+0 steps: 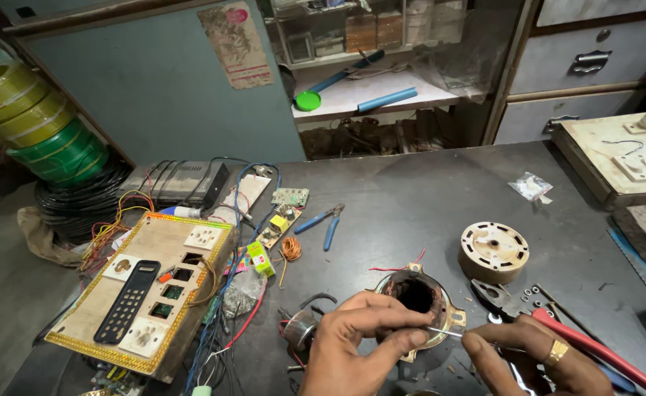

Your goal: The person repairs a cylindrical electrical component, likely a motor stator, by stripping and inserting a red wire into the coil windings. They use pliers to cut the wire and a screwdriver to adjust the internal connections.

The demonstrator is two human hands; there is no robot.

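Needle [448, 333] in right hand [536, 356] lies level, tip toward stator [417, 295].

I am working in an electrical repair workshop, where wire coils [41, 121] are sitting stacked beside my dark bench [426, 198], circuit boards [283, 213] and blue pliers [323, 224] are lying among loose wires, and a switchboard panel [147, 290] is lying nearby.

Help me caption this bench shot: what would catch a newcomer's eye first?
Front and centre, the left hand steadies a round motor stator while the right hand pokes a thin tool at its rim. At far left, yellow and green wire coils stand stacked, with a wooden switchboard nearer.
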